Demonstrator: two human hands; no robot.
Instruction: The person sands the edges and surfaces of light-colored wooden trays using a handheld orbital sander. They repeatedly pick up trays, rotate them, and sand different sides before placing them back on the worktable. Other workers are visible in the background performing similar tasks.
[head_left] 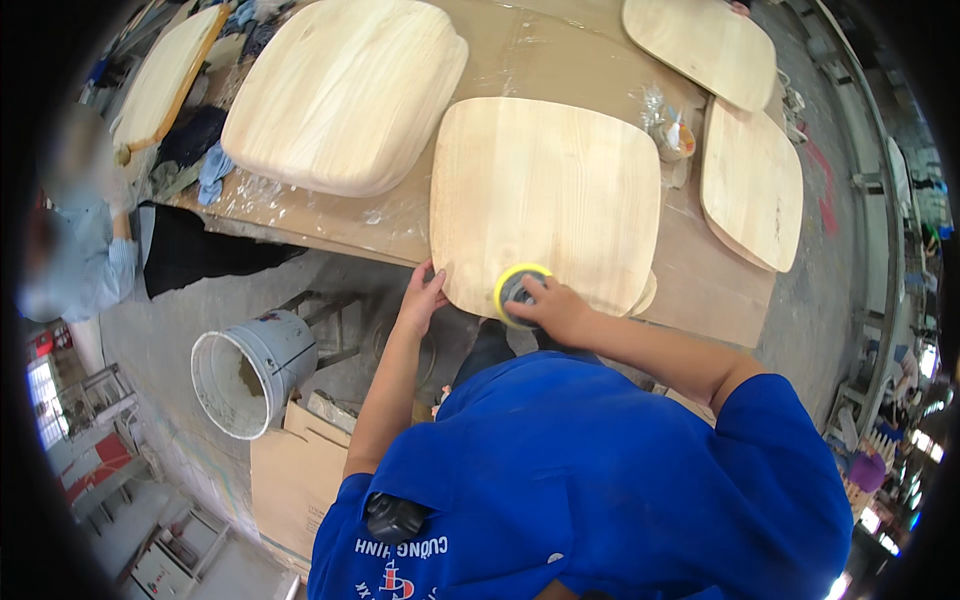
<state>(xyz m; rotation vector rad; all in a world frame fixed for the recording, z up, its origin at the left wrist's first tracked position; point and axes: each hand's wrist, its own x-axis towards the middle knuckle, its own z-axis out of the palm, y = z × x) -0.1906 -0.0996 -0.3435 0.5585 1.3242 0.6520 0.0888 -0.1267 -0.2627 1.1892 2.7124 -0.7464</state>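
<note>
In front of me a pale wooden seat panel [545, 190] with rounded corners lies on the cardboard-covered table, its near edge toward my body. My left hand [424, 298] grips the panel's near left corner, fingers at the rim. A round sanding pad [512, 292], grey with a bright yellow rim, is held in my right hand [552, 310]. The pad rests over the panel's near edge, slightly tilted. Part of another wooden piece [648, 294] shows from under the panel's near right corner.
Stacked wooden panels [345, 90] lie to the left, with more panels [752, 185] at the right. A small container [676, 142] stands between. Cardboard [720, 290] covers the table. A white bucket [245, 375] lies tilted below at left. Another person [85, 240] is at far left.
</note>
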